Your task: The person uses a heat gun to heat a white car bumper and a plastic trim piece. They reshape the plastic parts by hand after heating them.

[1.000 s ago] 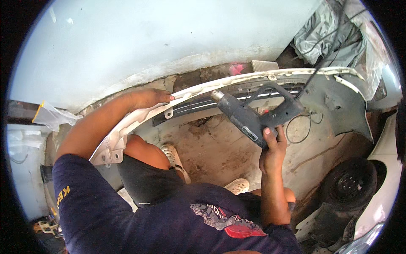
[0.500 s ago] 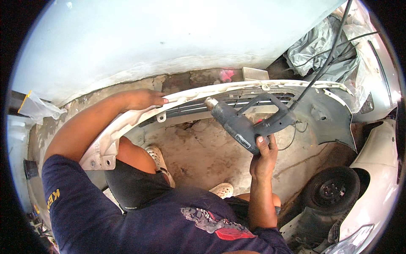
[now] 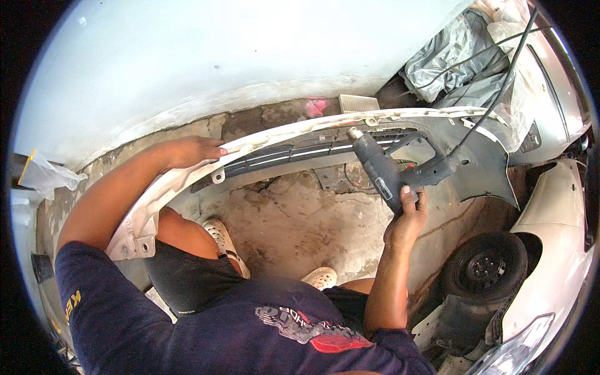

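Observation:
A car bumper (image 3: 281,134) arches across the view, its white upper edge toward the wall and its dark inner side and slatted grille facing me. My left hand (image 3: 192,152) is closed over that white edge on the left, fingers on the far side partly hidden. In my right hand (image 3: 406,220) is a dark grey heat gun (image 3: 377,167), gripped by the rear end of its body. Its metal nozzle points up and left, close to the bumper's edge right of the middle. From the handle, a black cord rises to the upper right.
A pale wall (image 3: 206,56) stands beyond the bumper. On the right are a spare-looking wheel (image 3: 484,267), a white car body panel (image 3: 550,215) and crumpled plastic sheeting (image 3: 447,62). A pleated filter (image 3: 359,104) lies by the wall. My feet rest on stained concrete (image 3: 300,225).
The heat gun has moved right along the bumper, and its nozzle has turned more upward. My left hand keeps its place on the edge. The whole view has shifted slightly.

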